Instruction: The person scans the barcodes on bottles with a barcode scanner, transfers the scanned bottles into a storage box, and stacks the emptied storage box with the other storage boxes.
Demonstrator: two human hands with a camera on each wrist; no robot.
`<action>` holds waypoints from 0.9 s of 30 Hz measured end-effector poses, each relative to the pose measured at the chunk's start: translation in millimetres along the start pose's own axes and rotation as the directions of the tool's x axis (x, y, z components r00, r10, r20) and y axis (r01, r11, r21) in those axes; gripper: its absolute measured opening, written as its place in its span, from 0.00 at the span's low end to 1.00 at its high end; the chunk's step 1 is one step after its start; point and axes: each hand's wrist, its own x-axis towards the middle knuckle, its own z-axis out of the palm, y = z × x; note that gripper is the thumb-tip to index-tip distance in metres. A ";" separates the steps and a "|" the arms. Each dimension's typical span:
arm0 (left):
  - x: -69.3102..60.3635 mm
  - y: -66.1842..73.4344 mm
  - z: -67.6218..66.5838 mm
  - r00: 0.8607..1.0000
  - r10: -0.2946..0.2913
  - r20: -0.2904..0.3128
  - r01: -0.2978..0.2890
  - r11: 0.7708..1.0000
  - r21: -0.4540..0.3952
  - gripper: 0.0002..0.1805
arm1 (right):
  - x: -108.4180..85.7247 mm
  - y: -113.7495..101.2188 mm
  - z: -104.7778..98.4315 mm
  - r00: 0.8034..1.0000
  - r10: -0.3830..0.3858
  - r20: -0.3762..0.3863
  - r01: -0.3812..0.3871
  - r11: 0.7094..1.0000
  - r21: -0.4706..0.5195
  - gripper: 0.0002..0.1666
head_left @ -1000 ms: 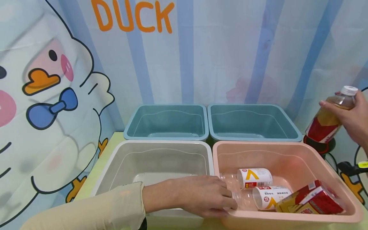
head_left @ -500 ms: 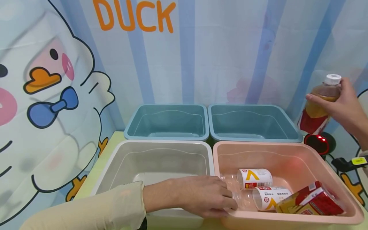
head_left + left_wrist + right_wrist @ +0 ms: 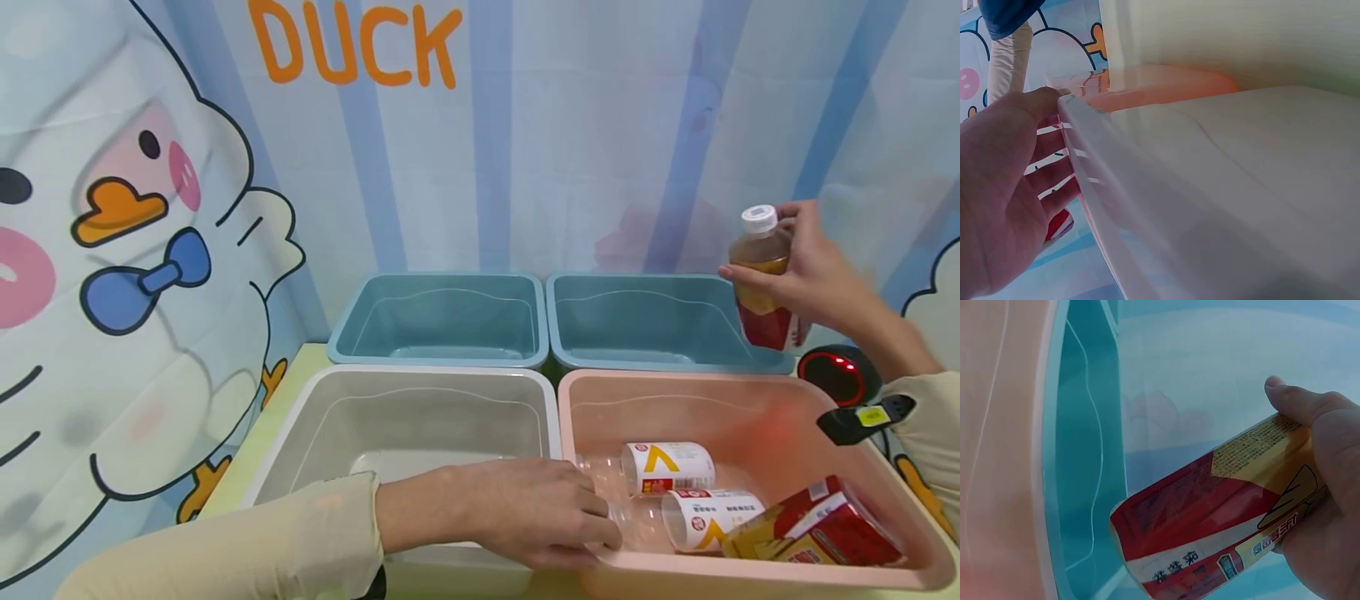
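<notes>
In the head view my right hand point(image 3: 817, 267) grips a drink bottle point(image 3: 765, 321) with a white cap, amber liquid and a red and gold label. It is held upright, slightly tilted, over the right end of the right blue bin point(image 3: 637, 363). The right wrist view shows the thumb along one side of the bottle point(image 3: 1210, 512). My left hand point(image 3: 525, 510) lies where the near corners of the grey bin point(image 3: 435, 400) and the pink bin point(image 3: 675, 392) meet. From the left wrist, its thumb sits on a white rim corner point(image 3: 1072, 103) and its fingertips are hidden behind the rim.
Lying in the pink bin are two clear bottles with white labels point(image 3: 675, 467) and a red and gold pack point(image 3: 825, 521). A second blue bin point(image 3: 435, 363) stands behind the grey one. A black device with red lights point(image 3: 836, 375) is near the pink bin's back right corner.
The right hand has carried the drink bottle leftward from the far right to above the right blue bin, bringing the bottle more upright. The left hand stays at the same corner.
</notes>
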 end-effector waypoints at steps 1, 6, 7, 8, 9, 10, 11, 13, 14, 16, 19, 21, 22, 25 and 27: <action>0.1 0.0 -0.1 1.000 -0.001 0.001 0.001 1.000 -0.003 0.16 | 2.0 -1.4 3.0 1.000 -0.011 0.019 0.011 1.000 -0.006 0.56; 0.3 -0.2 0.3 1.000 -0.010 0.007 0.010 1.000 -0.019 0.16 | 9.0 -8.0 19.8 0.988 -0.107 0.109 0.113 0.992 -0.050 0.50; 0.4 -0.3 0.3 1.000 -0.011 0.008 0.011 1.000 -0.023 0.16 | 10.3 -8.8 23.7 0.984 -0.128 0.121 0.136 0.989 -0.057 0.49; 0.5 -0.5 0.3 1.000 -0.013 0.009 0.013 0.999 -0.030 0.17 | 11.7 -9.5 27.8 0.980 -0.152 0.129 0.162 0.984 -0.069 0.48; 0.7 -0.7 0.3 1.000 -0.014 0.010 0.015 0.999 -0.039 0.17 | 13.1 -10.4 31.9 0.975 -0.175 0.138 0.186 0.980 -0.075 0.47; 0.9 -0.8 0.3 1.000 -0.015 0.011 0.015 0.999 -0.045 0.17 | 14.7 -11.3 36.0 0.969 -0.201 0.144 0.214 0.973 -0.081 0.46; 1.0 -0.9 0.4 1.000 -0.016 0.012 0.016 0.999 -0.051 0.17 | 16.2 -12.4 40.0 0.962 -0.228 0.148 0.243 0.966 -0.089 0.45; 1.2 -1.2 0.7 1.000 -0.019 0.016 0.020 0.997 -0.070 0.18 | 19.0 -14.9 47.7 0.944 -0.287 0.160 0.306 0.945 -0.116 0.43; 1.3 -1.3 0.9 1.000 -0.021 0.017 0.022 0.997 -0.080 0.18 | 20.1 -16.5 51.1 0.935 -0.314 0.167 0.337 0.932 -0.133 0.42; 1.4 -1.4 1.1 1.000 -0.025 0.018 0.027 0.995 -0.091 0.18 | 22.2 -19.9 57.6 0.918 -0.349 0.189 0.378 0.913 -0.151 0.41; 1.4 -1.5 1.0 0.999 -0.028 0.018 0.030 0.995 -0.099 0.18 | 25.1 -25.2 65.7 0.901 -0.367 0.231 0.409 0.896 -0.172 0.40; 1.2 -1.5 0.7 0.999 -0.029 0.016 0.030 0.995 -0.097 0.18 | 26.6 -28.6 70.4 0.895 -0.363 0.259 0.412 0.895 -0.170 0.41; 1.1 -1.7 0.6 0.999 -0.029 0.015 0.030 0.995 -0.098 0.18 | 27.4 -30.2 72.5 0.889 -0.368 0.273 0.422 0.890 -0.173 0.41; 1.1 -2.1 0.2 1.000 -0.026 0.013 0.027 0.995 -0.095 0.18 | 29.7 -32.5 78.6 0.871 -0.375 0.317 0.444 0.878 -0.181 0.41; 1.3 -2.7 0.0 1.000 -0.025 0.013 0.026 0.995 -0.097 0.19 | 30.8 -33.0 83.0 0.862 -0.372 0.345 0.455 0.867 -0.202 0.40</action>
